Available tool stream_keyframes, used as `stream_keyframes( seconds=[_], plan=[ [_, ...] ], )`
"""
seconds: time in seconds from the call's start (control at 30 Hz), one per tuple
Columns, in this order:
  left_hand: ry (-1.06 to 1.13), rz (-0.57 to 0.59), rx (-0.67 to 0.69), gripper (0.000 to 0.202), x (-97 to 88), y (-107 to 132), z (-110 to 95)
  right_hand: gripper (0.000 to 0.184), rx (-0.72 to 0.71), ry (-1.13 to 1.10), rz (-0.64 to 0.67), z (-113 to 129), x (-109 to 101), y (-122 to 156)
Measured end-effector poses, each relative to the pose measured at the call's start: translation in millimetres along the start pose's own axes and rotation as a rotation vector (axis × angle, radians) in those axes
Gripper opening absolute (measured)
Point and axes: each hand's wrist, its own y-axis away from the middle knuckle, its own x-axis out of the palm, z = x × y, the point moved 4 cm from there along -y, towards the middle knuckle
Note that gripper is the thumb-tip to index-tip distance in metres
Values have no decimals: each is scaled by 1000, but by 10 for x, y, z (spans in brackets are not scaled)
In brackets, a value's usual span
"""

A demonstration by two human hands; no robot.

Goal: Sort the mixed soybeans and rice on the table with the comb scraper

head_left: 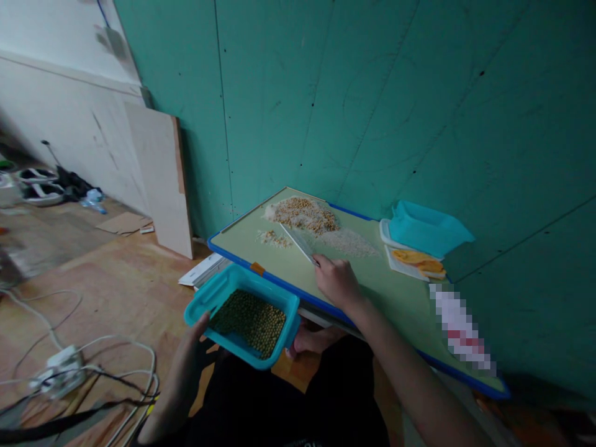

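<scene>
My left hand (192, 338) grips the near left rim of a turquoise plastic container (289, 310), which sits over my lap just off the table edge. Inside lie dark green beans (235, 313) and yellowish beans (270, 326). My right hand (339, 282) is closed around one end of a long flat pale strip (298, 242), its exact kind unclear. The strip's far end points at a pile of yellow beans mixed with white grains (302, 214) on the table (391, 304). A small heap of mixed grains (274, 238) lies left of the strip, white grains (351, 242) to its right.
At the table's right stand another turquoise container (426, 226) and an orange cloth (416, 261), near a blurred-out white packet (463, 329). A green wall (372, 93) rises behind. On the left floor are a power strip (65, 369) with cables and a leaning board (161, 174).
</scene>
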Motion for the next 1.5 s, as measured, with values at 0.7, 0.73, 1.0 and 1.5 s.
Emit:
stream_keyframes(
  seconds=[0.7,0.73,1.0,1.5],
  plan=[
    [58,-35,54,57,15,-15,31,28,122,-57,-262,-746,-100,225],
    [59,-36,47,57,9,-24,44,28,142,-96,-299,-742,-105,187],
    [43,-11,64,61,22,-9,38,21,286,-693,-342,-679,118,-561],
    [39,-43,22,61,53,-20,65,29,482,-1174,-247,-549,664,-1134]
  ],
)
